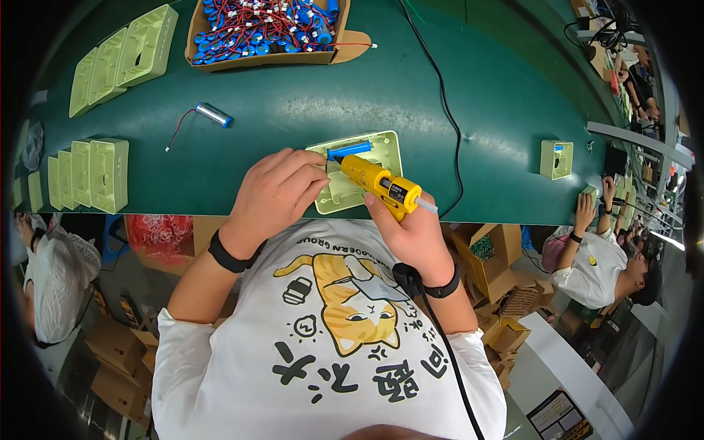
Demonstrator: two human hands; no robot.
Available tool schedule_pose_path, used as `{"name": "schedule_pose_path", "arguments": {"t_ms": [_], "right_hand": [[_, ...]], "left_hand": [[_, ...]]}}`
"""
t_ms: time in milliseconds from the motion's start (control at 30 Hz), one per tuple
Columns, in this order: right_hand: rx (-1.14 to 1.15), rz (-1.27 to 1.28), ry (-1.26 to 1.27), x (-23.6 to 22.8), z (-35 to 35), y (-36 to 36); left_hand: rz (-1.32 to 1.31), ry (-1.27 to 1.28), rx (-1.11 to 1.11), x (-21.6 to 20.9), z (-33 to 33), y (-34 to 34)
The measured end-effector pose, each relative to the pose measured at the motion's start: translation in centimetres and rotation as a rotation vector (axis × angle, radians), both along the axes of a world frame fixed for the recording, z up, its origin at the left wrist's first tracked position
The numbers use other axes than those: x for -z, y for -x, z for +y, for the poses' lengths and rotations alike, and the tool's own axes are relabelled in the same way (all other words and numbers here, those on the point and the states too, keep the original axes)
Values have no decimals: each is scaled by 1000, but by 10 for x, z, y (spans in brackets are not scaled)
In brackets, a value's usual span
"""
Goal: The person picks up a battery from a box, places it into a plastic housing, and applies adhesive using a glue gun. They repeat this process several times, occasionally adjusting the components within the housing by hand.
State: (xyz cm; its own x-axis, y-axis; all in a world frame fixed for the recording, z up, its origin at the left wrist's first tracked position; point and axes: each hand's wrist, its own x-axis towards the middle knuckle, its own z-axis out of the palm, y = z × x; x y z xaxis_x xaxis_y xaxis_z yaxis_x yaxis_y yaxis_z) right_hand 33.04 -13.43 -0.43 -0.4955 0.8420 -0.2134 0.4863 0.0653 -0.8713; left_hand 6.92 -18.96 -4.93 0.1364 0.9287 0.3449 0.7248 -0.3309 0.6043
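A pale green plastic case (387,149) lies open side up at the table's near edge. Inside it, along the far wall, sits a blue cylindrical battery (356,149). My right hand (413,238) is wrapped round a yellow hot glue gun (374,180), with a whitish glue stick (427,206) poking out of its rear. The gun's dark nozzle points at the battery's left end. My left hand (279,187) grips the case's left side, its fingers bent over the rim. Those fingertips are partly hidden, so I cannot see whether they also pinch a wire.
A cardboard box (264,64) of blue batteries with red wires stands at the far side. One loose battery (213,115) lies left. More green cases (110,176) stand in rows. A black cable (449,95) crosses the table. Another case (556,160) sits right, near a co-worker (598,264).
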Motion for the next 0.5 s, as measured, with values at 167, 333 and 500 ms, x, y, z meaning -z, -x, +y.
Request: {"name": "schedule_pose_path", "arguments": {"t_ms": [167,333,500], "right_hand": [[-51,-32,-41,-8,2,12],[-70,-62,-79,-13,1,18],[-68,-96,-74,-14,-2,20]], "left_hand": [[-49,-11,63,13,-2,6],[-65,-37,64,19,-3,8],[-16,25,92,20,-5,9]]}}
